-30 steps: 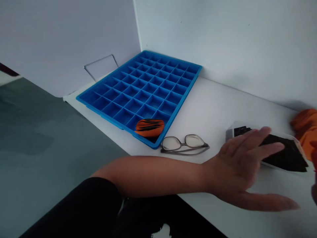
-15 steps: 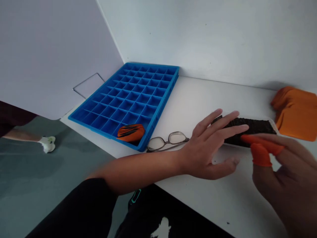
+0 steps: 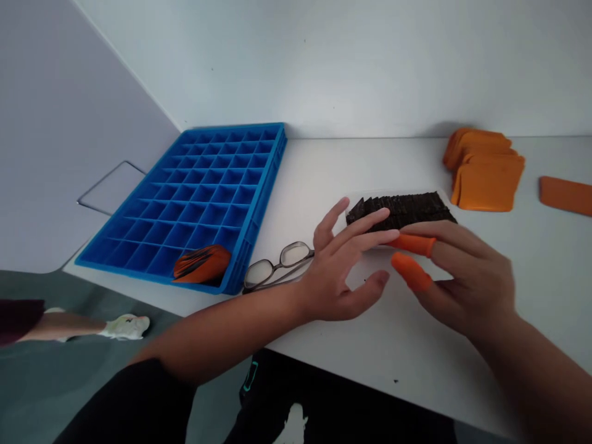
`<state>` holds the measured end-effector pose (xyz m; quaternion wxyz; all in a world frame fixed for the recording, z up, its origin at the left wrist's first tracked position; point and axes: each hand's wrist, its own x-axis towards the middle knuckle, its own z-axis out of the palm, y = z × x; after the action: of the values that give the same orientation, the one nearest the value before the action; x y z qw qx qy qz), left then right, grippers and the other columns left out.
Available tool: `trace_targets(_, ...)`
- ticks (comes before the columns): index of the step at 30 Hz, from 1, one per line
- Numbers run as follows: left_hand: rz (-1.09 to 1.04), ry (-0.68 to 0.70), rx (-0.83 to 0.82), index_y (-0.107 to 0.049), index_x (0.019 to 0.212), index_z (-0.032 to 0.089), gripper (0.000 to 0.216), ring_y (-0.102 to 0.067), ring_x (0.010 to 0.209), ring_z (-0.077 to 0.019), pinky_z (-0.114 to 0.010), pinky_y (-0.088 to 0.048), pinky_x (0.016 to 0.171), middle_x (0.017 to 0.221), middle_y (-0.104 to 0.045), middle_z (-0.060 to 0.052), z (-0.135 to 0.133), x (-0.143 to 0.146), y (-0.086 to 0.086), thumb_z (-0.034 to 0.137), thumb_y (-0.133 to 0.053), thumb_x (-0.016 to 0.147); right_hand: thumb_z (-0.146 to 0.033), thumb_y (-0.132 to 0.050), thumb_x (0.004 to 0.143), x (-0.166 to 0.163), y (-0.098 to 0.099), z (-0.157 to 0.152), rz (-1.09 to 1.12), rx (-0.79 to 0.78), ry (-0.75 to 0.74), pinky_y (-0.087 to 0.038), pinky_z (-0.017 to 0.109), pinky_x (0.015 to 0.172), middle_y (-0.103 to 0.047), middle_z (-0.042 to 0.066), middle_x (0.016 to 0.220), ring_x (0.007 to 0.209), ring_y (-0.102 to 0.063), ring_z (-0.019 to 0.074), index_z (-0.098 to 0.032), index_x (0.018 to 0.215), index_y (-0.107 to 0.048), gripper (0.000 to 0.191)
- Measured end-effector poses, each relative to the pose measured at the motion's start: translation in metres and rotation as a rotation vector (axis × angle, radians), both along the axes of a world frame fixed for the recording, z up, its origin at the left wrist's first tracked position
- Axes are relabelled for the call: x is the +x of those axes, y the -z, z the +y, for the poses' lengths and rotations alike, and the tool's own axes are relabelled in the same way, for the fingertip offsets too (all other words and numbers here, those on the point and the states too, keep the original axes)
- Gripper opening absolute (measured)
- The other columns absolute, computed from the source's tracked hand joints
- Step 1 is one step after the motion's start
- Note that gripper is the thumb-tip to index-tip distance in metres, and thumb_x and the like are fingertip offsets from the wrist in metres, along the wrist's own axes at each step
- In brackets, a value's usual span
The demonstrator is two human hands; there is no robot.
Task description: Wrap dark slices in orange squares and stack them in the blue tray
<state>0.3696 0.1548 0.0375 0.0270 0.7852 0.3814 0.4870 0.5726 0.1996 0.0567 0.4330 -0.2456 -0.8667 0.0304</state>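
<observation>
My left hand [image 3: 343, 268] hovers over the white table with its fingers spread and nothing in it. Orange finger cots [image 3: 412, 272] cover the thumb and index finger of my right hand [image 3: 476, 280]. Those two fingers are apart, with no object visible between them. The covered index fingertip meets or nearly meets a left fingertip. Just behind both hands lies a shallow clear tray [image 3: 446, 198] with a row of thin, dark, overlapping pieces [image 3: 407, 208], partly hidden by my fingers. Beside my left wrist rest eyeglasses [image 3: 277, 266].
A blue compartment tray [image 3: 254, 246] stands at the left, with a bundle of orange-and-black pieces [image 3: 206, 265] in its near right corner. Stacked orange flat pieces [image 3: 490, 182] lie at the back right, near an orange-brown strip [image 3: 567, 194]. Another person's shoe [image 3: 127, 327] shows on the floor.
The view has turned right, so the table's things appear farther left. My right hand has drawn closer to my left fingertips, uncovering more of the dark pieces. The orange-brown strip has come into view.
</observation>
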Motion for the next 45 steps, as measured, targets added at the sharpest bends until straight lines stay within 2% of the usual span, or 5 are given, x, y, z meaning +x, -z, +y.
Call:
trace_targets(4, -0.053, -0.038, 0.005, -0.065, 0.126, 0.017, 0.033, -0.052, 0.150, -0.0208, -0.045, -0.024, 0.136, 0.135, -0.074, -0.008, 0.0024, 0.0004, -0.0024, 0.036, -0.065, 0.100, -0.038, -0.049, 0.109, -0.0007, -0.0015, -0.0055, -0.032, -0.135, -0.217, -0.055, 0.035, 0.084, -0.071, 0.010, 0.117, 0.102, -0.069, 0.0190, -0.016, 0.120, -0.068, 0.031)
trace_targets(18, -0.051, -0.056, 0.085, -0.077, 0.101, 0.027, 0.024, -0.052, 0.148, -0.0205, -0.046, -0.037, 0.129, 0.128, -0.078, -0.003, 0.0056, -0.0035, -0.0020, 0.048, -0.080, 0.090, -0.064, -0.020, 0.110, -0.0030, -0.0023, -0.0102, 0.000, -0.509, -0.430, -0.053, 0.035, 0.076, -0.067, 0.007, 0.110, 0.098, -0.063, 0.0177, -0.023, 0.122, -0.067, 0.063)
trace_targets(31, -0.018, -0.007, 0.106, -0.074, 0.107, 0.026, 0.029, -0.075, 0.115, -0.0184, -0.051, -0.032, 0.131, 0.129, -0.078, -0.005, 0.0085, -0.0053, 0.0004, 0.048, -0.080, 0.089, -0.060, -0.023, 0.111, -0.0047, -0.0058, -0.0096, 0.004, -0.460, -0.443, -0.054, 0.032, 0.073, -0.075, 0.006, 0.110, 0.093, -0.069, 0.0184, -0.030, 0.138, -0.065, 0.059)
trace_targets(38, -0.026, -0.003, 0.087, -0.076, 0.102, 0.026, 0.024, -0.052, 0.149, -0.0222, -0.049, -0.035, 0.129, 0.129, -0.078, -0.002, 0.0048, -0.0059, -0.0026, 0.044, -0.082, 0.087, -0.060, -0.025, 0.111, -0.0047, -0.0027, -0.0087, 0.012, -0.478, -0.485, -0.057, 0.031, 0.078, -0.076, 0.003, 0.118, 0.105, -0.072, 0.0191, -0.034, 0.140, -0.061, 0.052)
trace_targets(45, -0.048, 0.028, 0.070, -0.076, 0.103, 0.025, 0.022, -0.050, 0.151, -0.0210, -0.047, -0.037, 0.129, 0.127, -0.079, -0.002, 0.0059, -0.0048, -0.0022, 0.040, -0.082, 0.088, -0.055, -0.025, 0.112, -0.0049, -0.0035, -0.0087, 0.004, -0.380, -0.457, -0.052, 0.029, 0.070, -0.075, 0.005, 0.108, 0.092, -0.071, 0.0168, -0.026, 0.132, -0.061, 0.049)
